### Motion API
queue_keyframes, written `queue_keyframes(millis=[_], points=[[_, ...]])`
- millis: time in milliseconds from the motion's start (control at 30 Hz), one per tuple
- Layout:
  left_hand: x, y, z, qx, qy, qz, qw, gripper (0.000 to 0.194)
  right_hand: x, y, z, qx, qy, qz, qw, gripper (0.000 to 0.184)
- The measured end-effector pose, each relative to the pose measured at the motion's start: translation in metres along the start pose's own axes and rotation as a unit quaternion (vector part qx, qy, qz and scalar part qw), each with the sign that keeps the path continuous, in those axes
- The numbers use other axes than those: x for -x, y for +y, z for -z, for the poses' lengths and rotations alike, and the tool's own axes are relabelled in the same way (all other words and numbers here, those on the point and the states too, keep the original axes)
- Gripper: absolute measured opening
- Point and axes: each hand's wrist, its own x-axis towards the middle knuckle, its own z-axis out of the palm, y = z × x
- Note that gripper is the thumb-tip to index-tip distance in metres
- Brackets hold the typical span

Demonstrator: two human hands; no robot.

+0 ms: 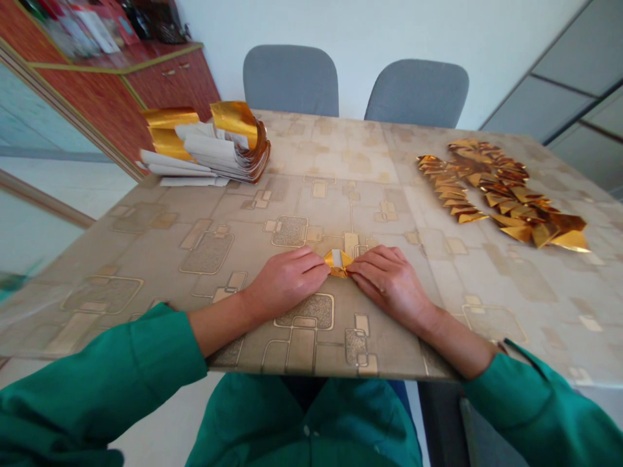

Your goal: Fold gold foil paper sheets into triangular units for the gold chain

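A small piece of gold foil paper (339,271), partly folded with a pale patch showing in its middle, is held between my two hands just above or on the table. My left hand (293,280) pinches its left end, fingers closed. The right end is gripped by the closed fingers of my right hand (389,280). Fingertips cover both ends of the paper. To the right on the table lie curving rows of folded gold foil pieces (511,194), set close against each other.
At the back left sits a stack of gold-and-white paper sheets (214,149), bent over. The patterned tablecloth (316,188) covers the table, whose front edge is close to my body. Two grey chairs (291,81) stand on the far side. A reddish cabinet (170,81) is beyond the left corner.
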Motion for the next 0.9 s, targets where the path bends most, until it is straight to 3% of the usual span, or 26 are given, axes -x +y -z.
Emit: queue_keyframes(millis=[200, 367, 767, 900], points=[[-0.004, 0.001, -0.005, 0.090, 0.010, 0.083, 0.992, 0.022, -0.003, 0.002, 0.001, -0.052, -0.015, -0.052, 0.997, 0.013], [-0.005, -0.001, -0.004, 0.144, 0.008, 0.109, 0.983, 0.020, -0.007, 0.005, 0.000, -0.091, -0.021, -0.073, 0.993, 0.010], [-0.012, -0.007, -0.001, 0.257, -0.024, 0.237, 0.936, 0.003, -0.019, 0.007, -0.010, -0.136, -0.016, -0.150, 0.979, 0.001], [-0.013, -0.007, -0.002, 0.270, -0.020, 0.269, 0.924, 0.012, -0.021, 0.009, -0.014, -0.122, -0.012, -0.149, 0.981, 0.003]])
